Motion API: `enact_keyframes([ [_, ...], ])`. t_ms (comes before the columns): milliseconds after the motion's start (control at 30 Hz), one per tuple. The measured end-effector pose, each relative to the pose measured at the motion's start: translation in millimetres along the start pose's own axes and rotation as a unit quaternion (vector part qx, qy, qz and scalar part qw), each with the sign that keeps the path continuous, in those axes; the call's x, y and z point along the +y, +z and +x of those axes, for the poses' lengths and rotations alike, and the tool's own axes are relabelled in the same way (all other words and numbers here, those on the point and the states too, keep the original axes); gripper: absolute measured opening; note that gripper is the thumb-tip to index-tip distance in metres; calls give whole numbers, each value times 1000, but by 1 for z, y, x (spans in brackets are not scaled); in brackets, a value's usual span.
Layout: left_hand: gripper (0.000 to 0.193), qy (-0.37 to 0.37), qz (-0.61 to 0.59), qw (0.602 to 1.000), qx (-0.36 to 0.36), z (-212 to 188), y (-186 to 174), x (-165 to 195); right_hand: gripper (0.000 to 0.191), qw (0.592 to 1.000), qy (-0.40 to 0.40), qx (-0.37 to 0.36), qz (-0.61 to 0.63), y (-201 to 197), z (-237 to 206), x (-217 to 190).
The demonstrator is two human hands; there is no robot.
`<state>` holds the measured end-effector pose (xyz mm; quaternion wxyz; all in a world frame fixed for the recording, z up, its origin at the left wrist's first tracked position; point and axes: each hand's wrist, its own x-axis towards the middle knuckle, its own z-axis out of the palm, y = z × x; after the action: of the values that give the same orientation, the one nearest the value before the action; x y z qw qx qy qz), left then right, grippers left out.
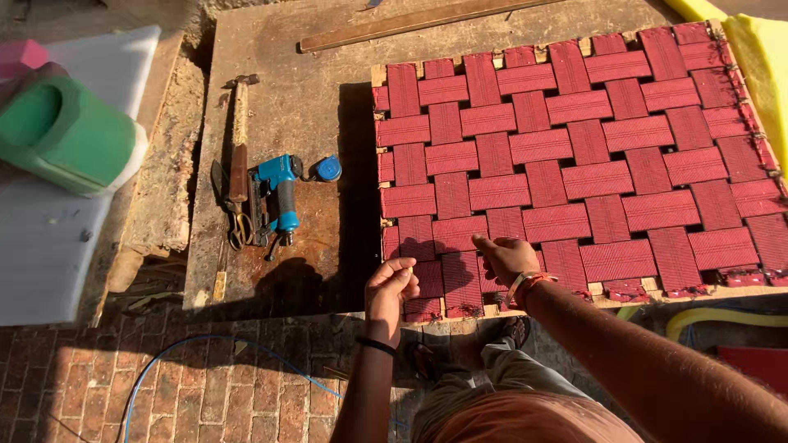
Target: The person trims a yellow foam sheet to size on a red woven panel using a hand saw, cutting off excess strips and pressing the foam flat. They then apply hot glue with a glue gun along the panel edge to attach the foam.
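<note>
A wooden frame woven with red webbing straps (574, 156) lies on the counter (279, 123) just ahead of both hands. The right hand (507, 256) rests open on its near edge; the left hand (392, 280), beside it, pinches something too small to tell. A blue pneumatic stapler (277, 197) lies left of the hands.

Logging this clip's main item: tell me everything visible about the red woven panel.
The red woven panel is a flat wooden frame crossed by wide ribbed dark-red straps in a basket weave, with pale wood showing along its top and near edges. It lies flat on a worn board in sun. The right hand rests on the straps by the near edge; the left hand is pinched closed at the near-left corner, contact unclear.
</note>
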<state>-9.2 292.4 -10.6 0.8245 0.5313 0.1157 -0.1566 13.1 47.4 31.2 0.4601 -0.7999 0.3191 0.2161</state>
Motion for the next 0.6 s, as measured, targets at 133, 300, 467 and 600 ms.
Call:
enact_keyframes([
  [133, 27, -41, 42, 998, -7, 10, 39, -9, 34, 990, -7, 39, 137, -41, 23, 38],
  [300, 21, -43, 101, 993, -40, 27, 94, -28, 39, 963, -4, 30, 269, -79, 51, 79],
  [467, 24, -42, 110, 991, -67, 41, 138, -45, 50, 923, 18, -43, 381, -102, 68, 89],
  [600, 23, -51, 98, 991, -76, 52, 174, -51, 68, 922, 27, -77, 378, -129, 63, 77],
])
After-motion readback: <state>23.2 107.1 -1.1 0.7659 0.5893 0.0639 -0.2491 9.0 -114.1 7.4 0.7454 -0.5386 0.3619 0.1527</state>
